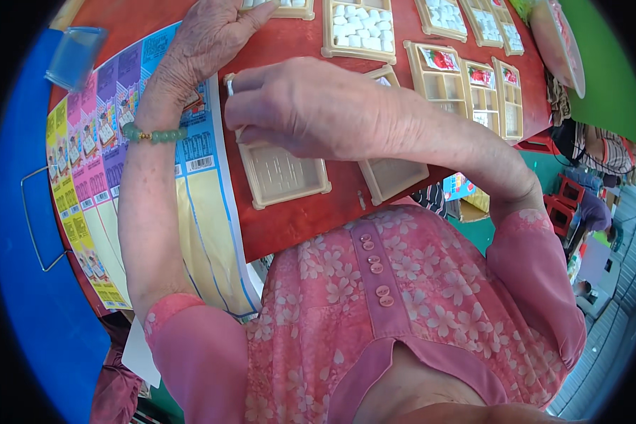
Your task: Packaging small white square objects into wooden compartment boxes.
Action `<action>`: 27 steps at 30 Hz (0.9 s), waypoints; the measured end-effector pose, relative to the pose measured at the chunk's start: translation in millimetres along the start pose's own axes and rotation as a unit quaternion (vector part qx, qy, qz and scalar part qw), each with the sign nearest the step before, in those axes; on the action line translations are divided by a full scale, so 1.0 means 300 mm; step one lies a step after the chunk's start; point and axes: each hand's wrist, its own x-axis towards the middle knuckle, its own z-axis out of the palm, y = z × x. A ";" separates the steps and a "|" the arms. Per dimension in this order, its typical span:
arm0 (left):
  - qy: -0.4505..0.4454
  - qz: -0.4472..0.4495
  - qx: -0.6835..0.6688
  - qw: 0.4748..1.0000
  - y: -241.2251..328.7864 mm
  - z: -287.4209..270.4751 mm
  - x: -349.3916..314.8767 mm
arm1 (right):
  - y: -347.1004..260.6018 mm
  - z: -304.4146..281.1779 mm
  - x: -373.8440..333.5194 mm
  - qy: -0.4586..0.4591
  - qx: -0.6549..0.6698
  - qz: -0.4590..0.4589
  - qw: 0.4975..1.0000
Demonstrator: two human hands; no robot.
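My left hand [215, 35], with a green bead bracelet [155, 134] on its wrist, reaches to the top edge of the picture. One digit stretches to the rim of a cream tray [298, 12] of white pieces; its other fingers are mostly cut off or hidden. Lower down, my right hand [293, 106] crosses over a cream plastic tray [286, 177] with a bare ribbed bottom. Its fingers are curled together and point left; whatever they hold, if anything, is hidden. Another cream tray [396, 180] lies partly under my right forearm.
On the red table [353, 205], more trays of white pieces [360, 28] stand at the back, and divided trays with red packets [442, 60] at the right. Colourful printed sheets [109, 148] cover the left. A clear plastic box [78, 56] lies farther left. People sit at far right.
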 end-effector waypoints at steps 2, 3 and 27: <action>0.001 0.009 0.001 1.000 -0.007 0.006 0.009 | 0.011 0.027 -0.005 0.015 -0.027 -0.028 0.999; 0.000 0.014 -0.001 1.000 -0.008 0.006 0.009 | 0.005 0.030 -0.007 0.027 -0.032 -0.038 0.998; 0.004 0.085 0.119 0.989 -0.098 0.020 -0.022 | 0.156 -0.187 -0.032 0.144 -0.087 0.079 0.983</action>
